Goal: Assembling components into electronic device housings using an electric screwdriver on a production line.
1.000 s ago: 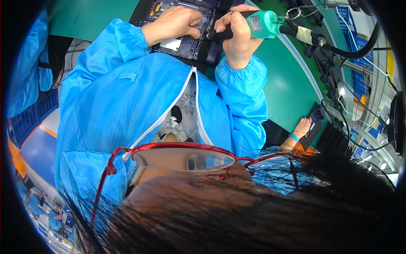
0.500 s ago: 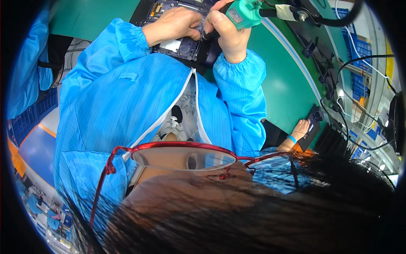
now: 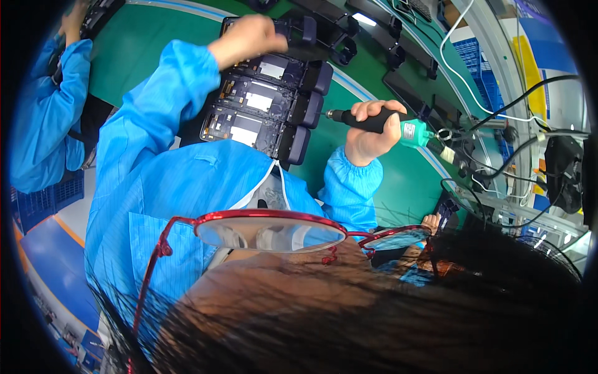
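1. Right grip [image 3: 374, 138] is wrapped round the black handle of a green-and-black electric screwdriver [image 3: 412, 133], fingers over the top, thumb round the near side.
2. The screwdriver's lying pretty much sideways in there, nose [image 3: 330, 114] aimed left and green tail end off to the right. The bit end is just beside the row of devices; can't tell from this angle if it's touching.
3. So the opened electronic devices [image 3: 258, 101] are to the left of the right grip: a row of dark housings side by side, guts showing, pale rectangles inside, chunky rounded dark blocks [image 3: 305, 110] along their right-hand ends.
4. Left grip [image 3: 250, 38] is up over the far end of that row, fingers bent. It's motion-blurred, so I honestly can't tell if it's pinching anything.
5. All of that's on a green tabletop [image 3: 398, 169].
6. Off the tool's tail there's a metal ring [image 3: 443, 134] and a dark cable with a pale wrapped section [image 3: 447, 154].
7. Further out: a co-worker's blue sleeve [image 3: 53, 134] on the left, another co-worker's hand [image 3: 430, 222] low on the right near a dark part [image 3: 447, 209].
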Available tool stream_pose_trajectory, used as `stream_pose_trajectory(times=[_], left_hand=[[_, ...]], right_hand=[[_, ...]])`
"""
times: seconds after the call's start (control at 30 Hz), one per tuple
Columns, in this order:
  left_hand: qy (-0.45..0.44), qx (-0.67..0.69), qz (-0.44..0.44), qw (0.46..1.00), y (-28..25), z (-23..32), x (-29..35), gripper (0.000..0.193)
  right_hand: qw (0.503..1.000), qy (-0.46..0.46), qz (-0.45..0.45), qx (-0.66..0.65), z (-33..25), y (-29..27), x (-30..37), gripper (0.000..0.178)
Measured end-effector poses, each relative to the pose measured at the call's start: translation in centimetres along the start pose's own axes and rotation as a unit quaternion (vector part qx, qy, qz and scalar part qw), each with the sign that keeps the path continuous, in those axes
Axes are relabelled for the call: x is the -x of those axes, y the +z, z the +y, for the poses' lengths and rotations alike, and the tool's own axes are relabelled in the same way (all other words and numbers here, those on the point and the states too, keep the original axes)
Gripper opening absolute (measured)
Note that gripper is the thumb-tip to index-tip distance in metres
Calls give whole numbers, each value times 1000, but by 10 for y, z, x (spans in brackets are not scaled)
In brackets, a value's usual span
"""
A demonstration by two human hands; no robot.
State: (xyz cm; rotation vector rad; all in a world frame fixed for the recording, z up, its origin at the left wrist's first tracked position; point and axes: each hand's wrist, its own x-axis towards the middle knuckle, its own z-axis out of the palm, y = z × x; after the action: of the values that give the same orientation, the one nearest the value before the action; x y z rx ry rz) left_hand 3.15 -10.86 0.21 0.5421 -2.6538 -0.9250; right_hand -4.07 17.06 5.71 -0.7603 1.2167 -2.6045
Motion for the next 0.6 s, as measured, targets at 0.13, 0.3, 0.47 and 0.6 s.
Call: stream_pose_trajectory(times=[0.13,0.3,0.47,0.6], left_hand=[[-29,-58,110,992,-7,-56,-64,39],[4,-62,25,998,14,-76,-74,30],[90,-70,0,993,15,-64,-63,25],[78,-90,34,992,27,-35,-66,26]], right_hand=[[998,-7,67,19,3,-3,-4,23],[995,4,77,63,-1,-7,2,23],[993,7,77,85,-2,-13,7,25],[995,11,76,68,-2,-12,8,25]])
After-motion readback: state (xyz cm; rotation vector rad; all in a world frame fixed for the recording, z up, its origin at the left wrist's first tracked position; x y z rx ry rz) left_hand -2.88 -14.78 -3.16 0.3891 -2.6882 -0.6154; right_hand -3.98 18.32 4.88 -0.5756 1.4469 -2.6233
